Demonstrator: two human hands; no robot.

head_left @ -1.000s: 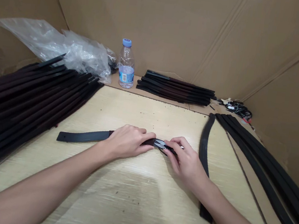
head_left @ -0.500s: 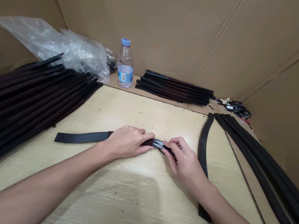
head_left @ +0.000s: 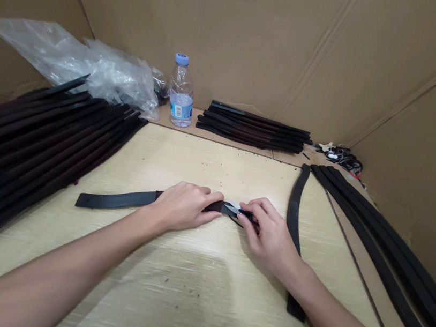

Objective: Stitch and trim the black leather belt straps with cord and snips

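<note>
A black strap [head_left: 115, 200] with a dark maroon wrapped section lies crosswise on the board, a small hole near its left end. My left hand [head_left: 185, 206] is closed over the maroon section, thumb and fingers pinching it near its right edge. In my right hand [head_left: 268, 227] is a small pair of thread snips [head_left: 232, 209], pointed blades toward the left and nearly together. Their tips lie at the strap, just right of my left fingertips. My right fingers hide most of the snips' handle and the strap's right end.
Many dark straps [head_left: 42, 144] are piled at left, below a clear plastic bag [head_left: 113, 70]. A water bottle [head_left: 182, 93] and a strap stack [head_left: 253, 127] stand along the back. One black strap [head_left: 295, 207] and several more [head_left: 384, 252] lie at right, near tangled cords [head_left: 340, 156].
The snips' blades were spread apart and have now come together beside the strap. Both hands keep nearly the same places; the whole view has shifted slightly.
</note>
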